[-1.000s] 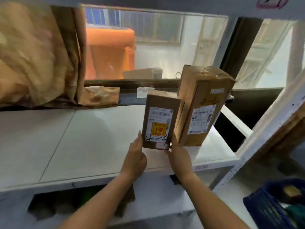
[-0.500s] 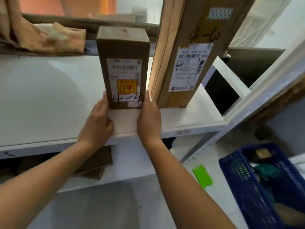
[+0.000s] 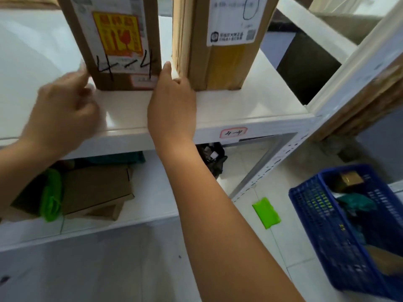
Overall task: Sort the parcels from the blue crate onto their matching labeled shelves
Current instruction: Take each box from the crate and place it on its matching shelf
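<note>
A brown parcel marked "4-4", with a yellow fragile sticker, stands upright on the white shelf. The shelf's front edge carries a "4-4" tag. A taller cardboard parcel stands right beside it. My left hand is blurred, fingers loosely spread just off the parcel's lower left corner. My right hand rests on the shelf, fingertips touching the parcel's lower right edge in the gap between the two boxes. The blue crate sits on the floor at lower right with several items inside.
On the lower shelf lie a flat cardboard box, a green bag and a black bag. A green tag lies on the tiled floor by the shelf's post.
The parcel went from held in the air to standing on the shelf beside the taller box. My view has dropped and moved closer. My left hand has slipped back off the parcel.
</note>
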A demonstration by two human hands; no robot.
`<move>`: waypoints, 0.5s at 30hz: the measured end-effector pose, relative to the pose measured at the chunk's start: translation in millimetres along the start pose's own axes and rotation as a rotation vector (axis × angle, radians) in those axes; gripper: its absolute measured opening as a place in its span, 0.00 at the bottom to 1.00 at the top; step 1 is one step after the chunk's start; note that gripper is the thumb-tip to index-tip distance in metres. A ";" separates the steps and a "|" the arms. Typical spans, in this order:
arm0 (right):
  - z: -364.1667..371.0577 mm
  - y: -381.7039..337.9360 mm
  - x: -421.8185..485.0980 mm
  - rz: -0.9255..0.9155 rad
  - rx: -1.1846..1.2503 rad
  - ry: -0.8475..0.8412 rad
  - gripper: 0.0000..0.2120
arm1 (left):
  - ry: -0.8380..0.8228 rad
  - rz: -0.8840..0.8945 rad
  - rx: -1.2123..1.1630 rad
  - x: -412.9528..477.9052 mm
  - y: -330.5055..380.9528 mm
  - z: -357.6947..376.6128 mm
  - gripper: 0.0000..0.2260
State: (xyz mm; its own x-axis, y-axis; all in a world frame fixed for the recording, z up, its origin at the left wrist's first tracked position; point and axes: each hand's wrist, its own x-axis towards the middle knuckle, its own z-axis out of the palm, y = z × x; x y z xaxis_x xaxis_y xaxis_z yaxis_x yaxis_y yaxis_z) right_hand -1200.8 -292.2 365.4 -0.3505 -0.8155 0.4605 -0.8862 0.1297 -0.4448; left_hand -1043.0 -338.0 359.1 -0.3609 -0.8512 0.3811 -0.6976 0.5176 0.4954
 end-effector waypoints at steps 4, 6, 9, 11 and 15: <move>0.6 0.1 -0.4 -0.011 -0.019 0.007 0.24 | 0.050 0.029 0.099 -1.0 -1.7 1.9 0.17; -0.2 -1.0 -0.6 -0.013 -0.018 -0.024 0.25 | 0.083 0.050 0.134 -0.8 -1.4 1.9 0.16; -2.6 -0.4 -0.8 0.030 -0.006 -0.084 0.27 | 0.080 0.025 0.142 -2.2 5.8 4.2 0.18; -9.3 -4.2 -12.6 0.079 0.056 -0.087 0.28 | 0.076 -0.072 0.109 -7.6 13.5 1.8 0.24; -34.2 -15.8 -73.5 -0.016 0.322 -0.025 0.25 | 0.073 -0.077 0.123 -31.2 23.0 -13.5 0.29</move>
State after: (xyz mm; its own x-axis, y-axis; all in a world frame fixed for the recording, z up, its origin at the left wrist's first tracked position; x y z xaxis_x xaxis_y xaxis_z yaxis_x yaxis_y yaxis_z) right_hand -1171.4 -215.0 364.9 -0.3262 -0.8303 0.4518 -0.7489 -0.0647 -0.6595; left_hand -1039.5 -298.4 369.2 -0.2608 -0.8767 0.4042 -0.7933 0.4332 0.4279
